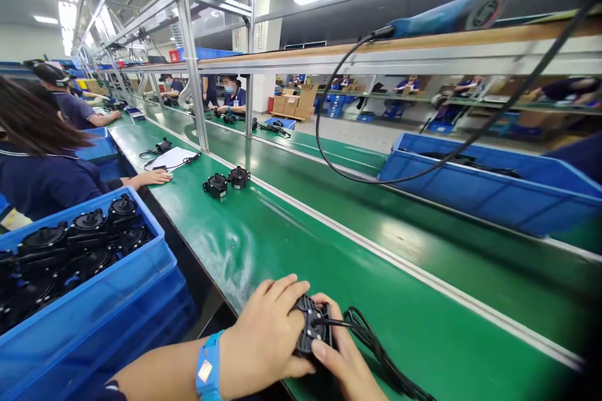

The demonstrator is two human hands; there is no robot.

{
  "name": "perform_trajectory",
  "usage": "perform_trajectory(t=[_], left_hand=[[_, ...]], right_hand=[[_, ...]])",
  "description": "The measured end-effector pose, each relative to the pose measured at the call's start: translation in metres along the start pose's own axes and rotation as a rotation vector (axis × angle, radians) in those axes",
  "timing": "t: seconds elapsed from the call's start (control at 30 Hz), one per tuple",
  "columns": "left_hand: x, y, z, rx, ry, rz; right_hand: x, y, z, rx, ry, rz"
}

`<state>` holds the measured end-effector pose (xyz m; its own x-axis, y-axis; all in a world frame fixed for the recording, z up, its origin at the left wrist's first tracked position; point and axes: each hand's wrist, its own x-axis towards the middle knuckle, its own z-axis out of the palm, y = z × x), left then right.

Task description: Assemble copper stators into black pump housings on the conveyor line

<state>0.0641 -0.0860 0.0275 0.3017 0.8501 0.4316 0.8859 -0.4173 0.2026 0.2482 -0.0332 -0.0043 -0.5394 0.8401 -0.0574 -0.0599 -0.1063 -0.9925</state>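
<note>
Both of my hands are on one black device (311,326) at the near edge of the green work surface (282,244). My left hand (268,332), with a blue band on its wrist, wraps round the device's left side. From the other side my right hand (341,351) grips it, thumb on the face nearest me. A black cable (376,348) leaves the device and trails in a loose bundle to the lower right. Farther up the surface stand two similar black devices (216,185) close together.
Blue bins (162,250) full of black devices stand at the left, near a seated person's hand (153,177). A blue crate (484,191) lies across the metal rail. Above it, a blue tool (442,15) rests on a shelf, its cable hanging down.
</note>
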Motion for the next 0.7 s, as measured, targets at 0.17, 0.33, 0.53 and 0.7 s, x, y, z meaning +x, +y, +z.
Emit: perform_trajectory(t=[0.17,0.33,0.53,0.7], left_hand=[[-0.003,0.008,-0.003,0.006,-0.113,-0.107],[-0.006,0.004,-0.004,-0.035,-0.164,-0.134],[-0.006,0.004,-0.009,0.017,-0.144,-0.078],[-0.007,0.002,-0.004,0.152,-0.007,0.027]], right_hand=[[-0.003,-0.009,0.009,0.019,0.008,0.037],[-0.001,0.006,0.008,-0.006,0.058,-0.019],[-0.003,0.022,0.015,-0.065,0.124,-0.122],[0.006,0.035,-0.006,-0.088,0.271,-0.152]])
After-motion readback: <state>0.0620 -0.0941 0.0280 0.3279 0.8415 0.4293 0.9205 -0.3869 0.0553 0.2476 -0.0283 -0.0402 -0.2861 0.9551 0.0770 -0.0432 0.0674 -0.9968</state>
